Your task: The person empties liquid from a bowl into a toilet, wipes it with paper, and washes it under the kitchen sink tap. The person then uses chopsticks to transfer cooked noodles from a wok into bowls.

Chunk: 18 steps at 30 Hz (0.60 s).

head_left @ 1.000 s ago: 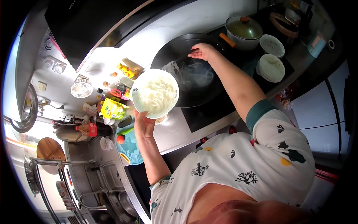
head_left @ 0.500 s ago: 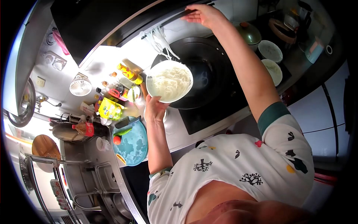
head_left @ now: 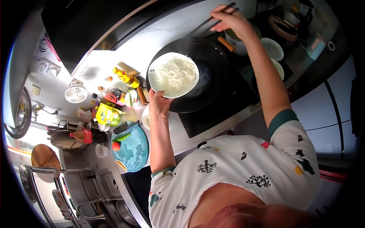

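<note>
My left hand (head_left: 159,104) grips the lower edge of a white bowl (head_left: 184,94) and holds it over the left part of a black wok (head_left: 215,79). White noodles (head_left: 175,74) fill the bowl. My right hand (head_left: 230,21), somewhat blurred, is closed around dark chopsticks (head_left: 229,7) up near the back wall, beyond the wok. No noodles hang from the chopsticks now. Close to that hand are a pot (head_left: 238,46) and a wooden handle (head_left: 226,44).
Two white bowls (head_left: 273,49) stand right of the pot. To the left are a yellow pouch (head_left: 107,114), sauce bottles (head_left: 125,77), a small fan (head_left: 76,92) and a blue cutting board (head_left: 131,150) with a green pepper and a knife. The range hood (head_left: 95,22) overhangs the stove.
Noodles that hung above the bowl from the chopsticks are no longer there. My right hand has moved right and slightly down with the chopsticks. The bowl stays over the wok.
</note>
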{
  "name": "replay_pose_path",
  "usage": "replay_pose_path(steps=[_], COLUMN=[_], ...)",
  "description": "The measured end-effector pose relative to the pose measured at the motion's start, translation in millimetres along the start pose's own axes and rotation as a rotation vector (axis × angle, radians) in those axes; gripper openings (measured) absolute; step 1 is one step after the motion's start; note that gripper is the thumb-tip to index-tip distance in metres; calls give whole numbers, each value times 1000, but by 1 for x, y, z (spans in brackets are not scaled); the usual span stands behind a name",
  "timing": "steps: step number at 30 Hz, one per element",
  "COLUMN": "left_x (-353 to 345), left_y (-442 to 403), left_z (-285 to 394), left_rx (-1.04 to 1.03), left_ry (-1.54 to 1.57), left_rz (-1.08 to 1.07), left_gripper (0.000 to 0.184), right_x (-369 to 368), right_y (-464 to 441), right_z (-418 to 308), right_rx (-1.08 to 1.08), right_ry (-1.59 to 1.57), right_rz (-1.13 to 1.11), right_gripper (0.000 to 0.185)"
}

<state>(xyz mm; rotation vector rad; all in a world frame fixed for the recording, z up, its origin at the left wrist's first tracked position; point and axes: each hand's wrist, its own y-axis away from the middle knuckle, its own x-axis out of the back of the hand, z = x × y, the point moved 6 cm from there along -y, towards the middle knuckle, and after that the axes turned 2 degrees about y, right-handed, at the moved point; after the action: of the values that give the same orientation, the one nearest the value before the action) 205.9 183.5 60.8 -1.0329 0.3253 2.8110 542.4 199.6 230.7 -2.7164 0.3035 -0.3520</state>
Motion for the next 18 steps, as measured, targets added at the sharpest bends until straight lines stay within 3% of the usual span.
replay_pose_path(steps=[3, 6, 9, 12, 16, 18], left_x=[-1, -1, 2, 4, 5, 9], left_y=[2, 2, 3, 8, 10, 7], left_z=[4, 6, 8, 13, 15, 14], left_rx=[-19, -11, -22, -43, -68, -64], left_ry=[-14, -5, -1, -28, -19, -7], left_rz=[16, -14, -24, -16, -17, -10], left_gripper=[54, 53, 56, 61, 64, 65], right_x=[0, -22, -34, -37, -49, -63], right_y=[19, 30, 38, 37, 36, 43], right_z=[23, 65, 88, 78, 39, 12], right_rx=[-182, -296, -247, -163, -50, -41], right_ry=[87, -173, -415, -442, -427, -364], right_rz=[-77, -47, 119, 143, 46, -152], right_gripper=[30, 27, 24, 22, 24, 23])
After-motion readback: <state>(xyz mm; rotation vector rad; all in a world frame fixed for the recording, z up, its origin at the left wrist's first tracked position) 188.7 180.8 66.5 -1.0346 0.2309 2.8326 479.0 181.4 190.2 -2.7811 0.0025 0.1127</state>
